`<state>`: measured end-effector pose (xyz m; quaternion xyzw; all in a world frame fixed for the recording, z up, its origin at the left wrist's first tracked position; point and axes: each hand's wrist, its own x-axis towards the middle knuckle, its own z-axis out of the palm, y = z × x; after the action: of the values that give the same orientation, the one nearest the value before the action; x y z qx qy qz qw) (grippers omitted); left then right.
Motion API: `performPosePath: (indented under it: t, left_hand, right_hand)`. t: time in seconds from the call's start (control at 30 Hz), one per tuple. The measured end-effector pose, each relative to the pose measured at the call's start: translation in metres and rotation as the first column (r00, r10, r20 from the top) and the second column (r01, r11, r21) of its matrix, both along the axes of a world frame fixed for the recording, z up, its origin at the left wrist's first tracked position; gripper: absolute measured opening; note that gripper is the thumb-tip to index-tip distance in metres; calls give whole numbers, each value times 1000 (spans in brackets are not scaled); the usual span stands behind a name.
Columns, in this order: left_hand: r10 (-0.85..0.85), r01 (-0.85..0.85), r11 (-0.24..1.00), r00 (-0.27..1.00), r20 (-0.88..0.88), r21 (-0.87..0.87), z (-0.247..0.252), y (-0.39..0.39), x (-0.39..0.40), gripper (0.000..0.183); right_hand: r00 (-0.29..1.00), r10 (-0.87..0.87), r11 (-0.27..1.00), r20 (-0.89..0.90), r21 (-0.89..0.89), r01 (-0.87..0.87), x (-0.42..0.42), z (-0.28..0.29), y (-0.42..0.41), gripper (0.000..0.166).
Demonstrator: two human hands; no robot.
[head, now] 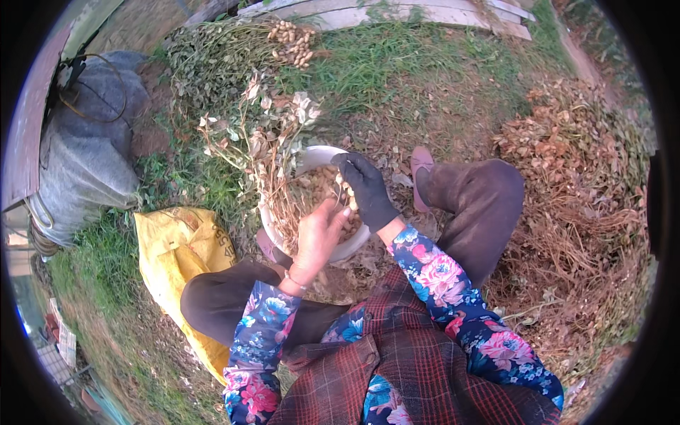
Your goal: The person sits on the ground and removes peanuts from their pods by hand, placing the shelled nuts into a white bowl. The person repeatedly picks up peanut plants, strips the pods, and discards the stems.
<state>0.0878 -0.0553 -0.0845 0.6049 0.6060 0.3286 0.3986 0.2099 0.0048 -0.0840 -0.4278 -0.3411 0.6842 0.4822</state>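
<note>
My bare left hand (321, 232) grips the root end of a dried peanut plant (272, 164). Its leafy stems spread up and left across the rim of a white tub (276, 237). In a dark glove, my right hand (367, 190) is closed around some peanut pods (348, 195) at the roots, close to my left fingertips. Both hands are over the tub, which stands between my feet. Loose peanuts (322, 183) lie inside it, partly hidden by the stems and my hands.
Dried, stripped-looking vines (574, 212) are heaped at my right. Beyond the tub lies a pile of peanut plants (223, 58) with a cluster of pods (293, 43). A yellow woven sack (180, 249) rests by my left knee, and a grey cover (93, 154) drapes something farther left.
</note>
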Motion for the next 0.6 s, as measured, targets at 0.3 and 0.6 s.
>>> performPosePath:
  t: [0.3,0.6]
  left_hand:
    - [89,206,908,755,649,-364,15,-4,-1,18]
    - [-299,591,778,646,702,-213,50,-20,4,20]
  right_hand:
    - [951,-38,944,307,322,-67,-1,-14,1,19]
    - [943,-11,989,333,144,-39,10,-51,10,19]
